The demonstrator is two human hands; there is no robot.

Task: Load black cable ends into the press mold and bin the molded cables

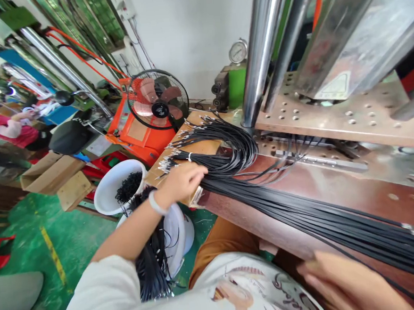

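Observation:
My left hand (181, 181), with a pale band at its wrist, reaches over the near end of the machine table. Its fingers are curled together at the left end of a long bundle of flat black cables (288, 206), which runs from there to the lower right. Just behind it lies a coiled bunch of black cables (240, 148) with silvery ends and a white tie. My right hand (343, 277) is smeared by motion in front of the table, below the long bundle. Whether it holds anything does not show.
A press with steel columns (261, 52) and a drilled plate (332, 122) stands at the right. White buckets (103, 193) with black cables are at the left, below the table. Behind are a fan (158, 99) and an orange machine (135, 136). A person in pink (8, 126) sits far left.

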